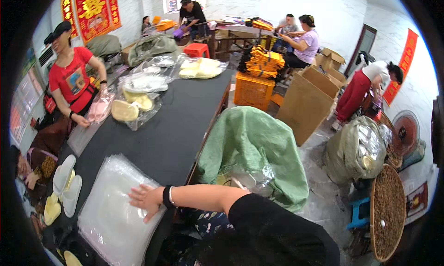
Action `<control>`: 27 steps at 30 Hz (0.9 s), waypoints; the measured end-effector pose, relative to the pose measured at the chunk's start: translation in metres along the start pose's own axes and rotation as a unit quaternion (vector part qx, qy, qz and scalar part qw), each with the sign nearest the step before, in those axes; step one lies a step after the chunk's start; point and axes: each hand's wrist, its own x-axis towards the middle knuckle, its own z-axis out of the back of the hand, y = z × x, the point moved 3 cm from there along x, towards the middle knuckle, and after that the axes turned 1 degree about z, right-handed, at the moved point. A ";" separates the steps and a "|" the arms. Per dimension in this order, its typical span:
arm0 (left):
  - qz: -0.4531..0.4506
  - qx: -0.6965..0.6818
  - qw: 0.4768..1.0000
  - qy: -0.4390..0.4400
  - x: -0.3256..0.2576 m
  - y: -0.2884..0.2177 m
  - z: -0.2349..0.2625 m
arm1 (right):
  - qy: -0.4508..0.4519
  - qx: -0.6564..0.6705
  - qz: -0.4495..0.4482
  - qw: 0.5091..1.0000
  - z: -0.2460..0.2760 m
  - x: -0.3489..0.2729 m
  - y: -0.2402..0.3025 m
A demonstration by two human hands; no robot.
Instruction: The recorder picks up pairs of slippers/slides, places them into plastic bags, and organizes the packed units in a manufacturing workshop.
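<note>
My right hand [146,201] lies flat, fingers spread, on a thick stack of clear plastic bags [111,210] at the near end of a long black table [175,127]. A black band and a thin bracelet sit on that wrist, and the bare forearm runs back to a black sleeve at the lower right. The hand grips nothing. My left hand is out of the picture. Left of the stack lie several pale white and yellow slippers [64,185].
A person in a red shirt [71,81] handles pink slippers [98,109] across the table. Bagged slippers [138,99] crowd the far end. A green sack [252,148], cardboard boxes [305,99], an orange crate [253,91] and a round wicker tray [387,213] stand on the right. Other people work further back.
</note>
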 end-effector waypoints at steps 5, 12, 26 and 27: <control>-0.069 0.029 0.997 0.012 0.030 -0.055 -0.050 | 0.008 0.004 0.029 1.000 0.002 0.003 -0.009; -0.149 0.090 0.985 0.018 0.044 -0.098 -0.093 | -0.017 0.012 0.050 0.999 0.001 0.005 -0.010; -0.047 0.328 0.932 -0.147 -0.263 -0.095 0.071 | 0.002 -0.023 0.026 0.999 0.022 0.001 0.005; -0.076 0.348 0.933 -0.043 -0.267 -0.113 0.053 | -0.010 -0.019 0.019 1.000 0.021 0.002 0.006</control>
